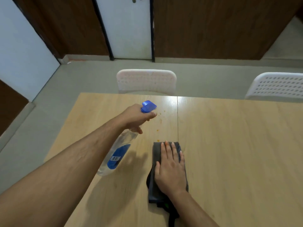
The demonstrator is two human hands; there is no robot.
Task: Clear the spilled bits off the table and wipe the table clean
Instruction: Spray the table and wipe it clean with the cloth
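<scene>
Left hand (136, 117): fingers curled round the neck of a clear spray bottle (117, 152) with a blue label, forefinger lying across the front below the blue spray head (148, 106). The bottle is held tilted above the worktop (229, 145), base toward the person, nozzle pointing away and slightly to the right.

Right hand (171, 167): laid flat, palm down, fingers straight and together, pressing on a folded dark grey cloth (155, 187). Nothing is gripped by it. The cloth lies flat on the worktop; its far edge shows just beyond the fingertips and its near end runs under the wrist.

Spilled bits (159, 120): small orange-brown crumbs, scattered in a loose line on the worktop. The farthest lie just right of the left grip, close ahead of the nozzle; the nearest lie just beyond the cloth's far edge, a little left of the right fingertips. None is touched by either hand.

Beyond the worktop: two white perforated chairs (146, 81), one straight ahead, one to the far right.
</scene>
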